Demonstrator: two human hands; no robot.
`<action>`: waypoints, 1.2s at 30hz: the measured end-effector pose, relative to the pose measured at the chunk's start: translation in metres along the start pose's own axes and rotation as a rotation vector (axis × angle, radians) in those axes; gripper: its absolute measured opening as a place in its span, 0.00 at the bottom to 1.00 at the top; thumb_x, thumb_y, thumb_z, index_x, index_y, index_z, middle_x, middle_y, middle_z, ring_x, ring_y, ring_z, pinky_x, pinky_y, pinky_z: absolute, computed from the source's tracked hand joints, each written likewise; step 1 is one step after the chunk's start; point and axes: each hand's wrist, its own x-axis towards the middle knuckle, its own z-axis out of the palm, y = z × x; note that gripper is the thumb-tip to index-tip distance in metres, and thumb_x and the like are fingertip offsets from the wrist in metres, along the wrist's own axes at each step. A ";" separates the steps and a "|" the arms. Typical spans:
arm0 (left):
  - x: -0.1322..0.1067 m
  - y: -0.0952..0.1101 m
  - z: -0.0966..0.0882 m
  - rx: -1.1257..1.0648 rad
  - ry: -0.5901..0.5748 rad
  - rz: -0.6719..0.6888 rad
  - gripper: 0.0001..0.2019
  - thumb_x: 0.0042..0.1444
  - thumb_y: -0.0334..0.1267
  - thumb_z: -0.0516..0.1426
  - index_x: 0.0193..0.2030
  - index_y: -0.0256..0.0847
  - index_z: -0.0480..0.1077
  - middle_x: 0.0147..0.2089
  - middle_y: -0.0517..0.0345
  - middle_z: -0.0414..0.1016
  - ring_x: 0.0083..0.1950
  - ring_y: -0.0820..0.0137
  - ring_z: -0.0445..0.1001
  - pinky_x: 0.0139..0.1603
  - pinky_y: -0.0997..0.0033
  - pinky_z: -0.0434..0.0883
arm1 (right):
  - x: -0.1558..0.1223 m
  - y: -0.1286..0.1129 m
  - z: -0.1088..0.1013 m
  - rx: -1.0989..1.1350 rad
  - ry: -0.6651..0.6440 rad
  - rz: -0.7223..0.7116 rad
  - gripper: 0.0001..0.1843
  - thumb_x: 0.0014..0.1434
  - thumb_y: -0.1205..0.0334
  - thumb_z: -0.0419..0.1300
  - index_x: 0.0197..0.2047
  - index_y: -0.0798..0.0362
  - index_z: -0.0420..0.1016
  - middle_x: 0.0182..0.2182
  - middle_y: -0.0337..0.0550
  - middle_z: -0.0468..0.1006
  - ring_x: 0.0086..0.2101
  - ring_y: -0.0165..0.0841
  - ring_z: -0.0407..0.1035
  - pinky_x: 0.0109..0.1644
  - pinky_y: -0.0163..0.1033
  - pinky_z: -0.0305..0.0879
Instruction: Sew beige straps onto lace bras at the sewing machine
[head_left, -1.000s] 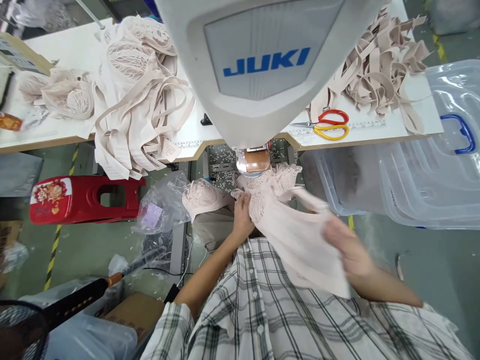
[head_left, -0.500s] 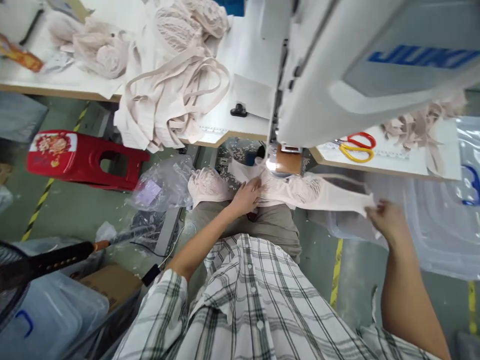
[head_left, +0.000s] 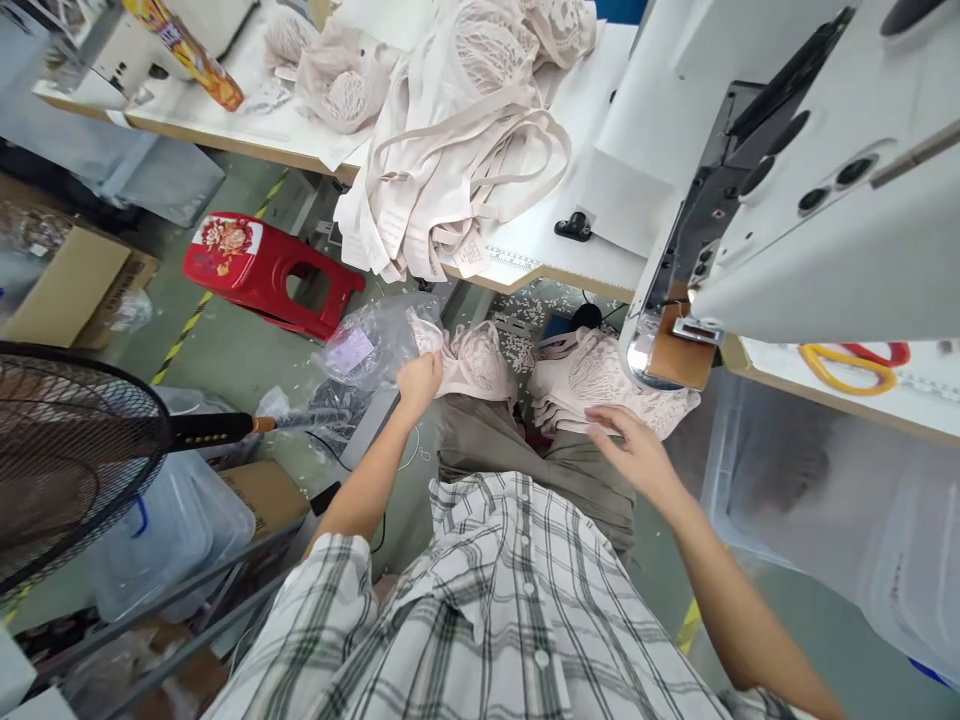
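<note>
A pale pink lace bra (head_left: pixel 476 362) lies over my left thigh. My left hand (head_left: pixel 420 382) is closed on its outer end at the left. Over my right thigh rests a layered stack of similar bras (head_left: pixel 581 375), under the sewing machine's arm end. My right hand (head_left: pixel 634 450) is at the lower edge of that stack, fingers stretched out and apart; whether they touch the fabric I cannot tell. Just above the stack sits the machine's needle area with an orange-brown plate (head_left: pixel 679 350).
The white sewing machine (head_left: pixel 810 260) overhangs on the right. More bras (head_left: pixel 450 150) hang over the table edge. Yellow-handled scissors (head_left: pixel 847 370) lie at right. A red stool (head_left: pixel 270 270), plastic bag (head_left: pixel 375 340) and fan (head_left: pixel 75 460) stand left; clear bins (head_left: pixel 795 490) stand right.
My right hand has let go of the stretched bra wing and come inward to the stack. My left hand has moved left onto the other bra's end. The view has turned left.
</note>
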 end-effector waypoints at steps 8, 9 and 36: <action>-0.064 0.055 0.052 -0.170 -0.115 0.134 0.18 0.64 0.52 0.55 0.34 0.41 0.76 0.32 0.56 0.77 0.34 0.64 0.74 0.38 0.63 0.73 | -0.001 -0.045 0.003 -0.047 -0.451 -0.282 0.20 0.62 0.46 0.58 0.25 0.51 0.74 0.23 0.42 0.77 0.25 0.36 0.70 0.32 0.41 0.70; -0.061 0.063 0.056 -0.198 -0.117 0.144 0.16 0.63 0.51 0.56 0.35 0.41 0.76 0.34 0.56 0.78 0.35 0.64 0.75 0.39 0.64 0.73 | -0.013 -0.048 -0.012 0.005 -0.409 -0.271 0.21 0.63 0.45 0.57 0.27 0.51 0.75 0.23 0.43 0.79 0.25 0.37 0.71 0.32 0.41 0.71; -0.044 0.165 0.104 -0.269 -0.325 0.487 0.19 0.65 0.46 0.50 0.24 0.42 0.55 0.22 0.65 0.55 0.25 0.74 0.57 0.28 0.73 0.54 | 0.066 0.015 -0.239 -0.442 0.599 0.448 0.03 0.59 0.67 0.61 0.35 0.57 0.74 0.36 0.55 0.80 0.40 0.43 0.71 0.36 0.39 0.56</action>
